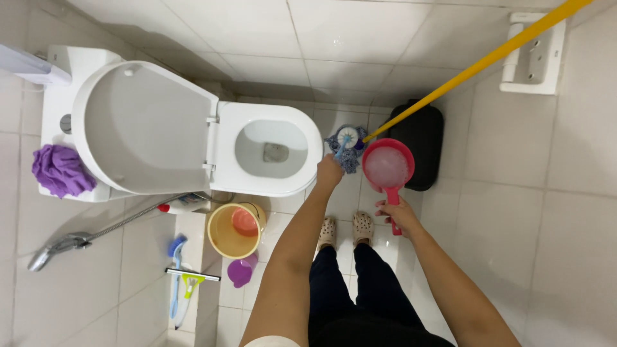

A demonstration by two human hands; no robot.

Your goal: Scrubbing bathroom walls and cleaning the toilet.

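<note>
My left hand (329,173) grips the blue handle of a toilet brush (344,142), whose head sits in a blue and white holder (348,150) on the floor beside the toilet bowl (273,151). My right hand (397,215) holds the handle of a pink water scoop (387,168) filled with foamy water, level above the floor, just right of the brush. The toilet's seat and lid (144,128) are raised.
A yellow mop pole (475,67) leans diagonally over a black bin (419,146). A yellow bucket (234,230) holding a pink scoop, a purple cup (241,271), brushes (178,277), a spray hose (64,243) and a purple cloth (60,170) lie left. My feet (346,230) stand on white tiles.
</note>
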